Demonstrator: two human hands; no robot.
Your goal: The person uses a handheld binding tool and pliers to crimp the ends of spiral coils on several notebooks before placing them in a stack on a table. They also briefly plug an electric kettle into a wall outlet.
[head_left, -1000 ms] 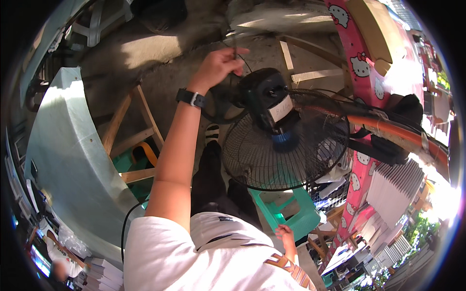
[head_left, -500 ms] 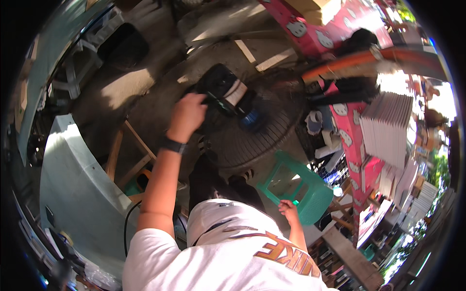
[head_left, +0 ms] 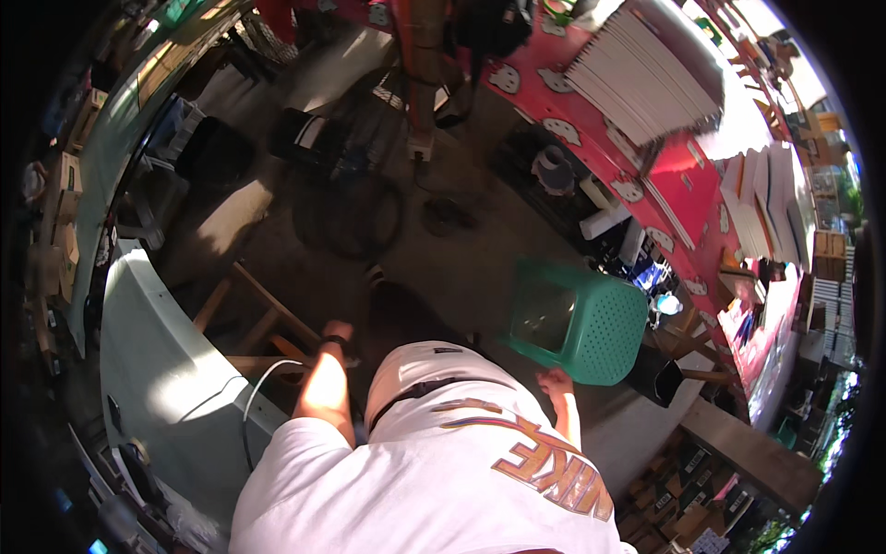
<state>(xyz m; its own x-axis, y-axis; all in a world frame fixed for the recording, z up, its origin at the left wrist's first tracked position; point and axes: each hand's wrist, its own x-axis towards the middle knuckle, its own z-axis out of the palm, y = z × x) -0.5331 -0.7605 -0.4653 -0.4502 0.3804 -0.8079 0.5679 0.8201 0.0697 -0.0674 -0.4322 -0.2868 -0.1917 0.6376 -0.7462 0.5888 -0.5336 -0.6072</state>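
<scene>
Green stool (head_left: 614, 325): between pink-covered table (head_left: 643, 214) and right hand.
Right hand (head_left: 555, 380): fingers bent, closure unclear, beside the stool's edge.
Left hand (head_left: 338, 330): near wooden frame (head_left: 273, 297); finger state I cannot tell.
Floor (head_left: 457, 263): stretches between stool and frame.

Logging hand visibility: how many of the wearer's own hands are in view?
2: left hand near the wooden frame, right hand near the green stool. Neither is hidden.

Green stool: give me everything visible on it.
The green stool looks like molded plastic: a seat dotted with small holes, rounded corners, legs framing a wide opening. It seems upright on the floor, to the wearer's right. The right hand shows by its near edge; contact is unclear.
</scene>
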